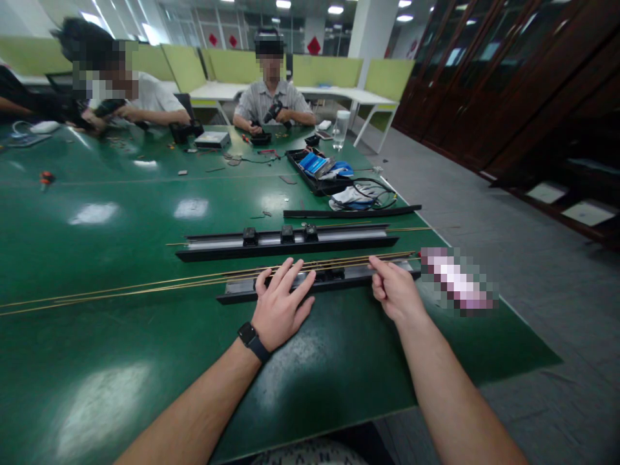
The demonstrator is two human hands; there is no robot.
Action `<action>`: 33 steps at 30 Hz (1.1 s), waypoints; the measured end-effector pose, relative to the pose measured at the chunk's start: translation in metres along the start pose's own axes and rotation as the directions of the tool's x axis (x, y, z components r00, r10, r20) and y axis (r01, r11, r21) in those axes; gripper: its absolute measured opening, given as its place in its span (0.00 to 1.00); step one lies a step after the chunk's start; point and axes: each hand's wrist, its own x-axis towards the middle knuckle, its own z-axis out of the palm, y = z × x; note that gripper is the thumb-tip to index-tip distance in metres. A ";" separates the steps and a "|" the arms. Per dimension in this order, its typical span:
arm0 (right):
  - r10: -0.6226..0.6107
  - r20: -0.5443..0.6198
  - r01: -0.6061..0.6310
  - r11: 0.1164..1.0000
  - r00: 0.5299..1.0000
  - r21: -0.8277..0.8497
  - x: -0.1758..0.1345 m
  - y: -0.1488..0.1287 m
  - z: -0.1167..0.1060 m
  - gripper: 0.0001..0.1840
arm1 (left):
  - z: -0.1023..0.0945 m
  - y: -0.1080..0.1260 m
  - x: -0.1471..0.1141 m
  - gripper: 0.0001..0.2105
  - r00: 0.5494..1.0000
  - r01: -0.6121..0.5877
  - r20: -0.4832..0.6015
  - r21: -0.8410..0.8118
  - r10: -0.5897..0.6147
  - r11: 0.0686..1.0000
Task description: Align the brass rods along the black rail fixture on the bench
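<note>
My left hand (281, 303), with a dark watch on its wrist, lies with fingers spread over the near black channel (237, 297). Its fingertips rest at several long, thin brass rods (145, 285) that run along the channel and far past its left end. Over the right part of the same channel, my right hand (394, 287) is closed, thumb and index finger pinched at the rods. Small black blocks inside the channel are partly covered by the rods and my left hand. Behind it lies a second black channel (285, 247) with black blocks (287, 234) in it.
A pixelated pinkish object (455, 278) lies right of the near channel. Farther back are a black strip (353, 212), cables with a white cloth (358, 195), a black tray (320, 187) and a clear bottle (341, 132). Two people across the green table (121, 355) hold power drills.
</note>
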 end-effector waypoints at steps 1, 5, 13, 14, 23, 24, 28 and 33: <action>0.000 0.004 0.000 1.000 1.000 -0.008 0.000 0.000 0.000 0.21 | 0.000 0.000 0.000 0.21 1.000 -0.002 -0.002 0.000 0.002 1.000; 0.005 0.032 -0.005 1.000 0.999 -0.014 -0.001 -0.002 0.000 0.19 | 0.000 0.000 0.000 0.21 1.000 -0.003 -0.002 0.001 0.003 1.000; 0.009 0.017 -0.009 1.000 1.000 0.018 -0.001 -0.001 0.000 0.20 | 0.000 0.000 0.000 0.22 1.000 -0.001 -0.005 -0.009 0.001 1.000; 0.008 0.013 -0.008 1.000 1.000 0.018 -0.001 -0.001 0.000 0.20 | 0.000 0.000 0.000 0.22 1.000 0.000 -0.005 -0.010 0.000 1.000; -0.011 0.002 0.011 1.000 1.000 0.015 0.001 0.001 0.000 0.21 | -0.001 0.001 0.000 0.22 1.000 -0.002 0.000 0.002 0.002 1.000; -0.015 0.003 0.015 1.000 1.000 0.011 0.001 0.002 0.000 0.21 | -0.001 0.001 0.001 0.23 1.000 -0.004 -0.003 0.002 0.004 1.000; -0.021 0.017 0.021 1.000 1.000 -0.011 0.001 0.001 0.000 0.21 | -0.001 0.001 0.000 0.22 1.000 -0.002 -0.003 0.002 0.002 1.000; 0.010 0.032 -0.010 1.000 0.999 -0.006 -0.002 -0.003 0.000 0.20 | 0.000 0.000 0.000 0.22 1.000 0.002 0.002 -0.001 -0.002 1.000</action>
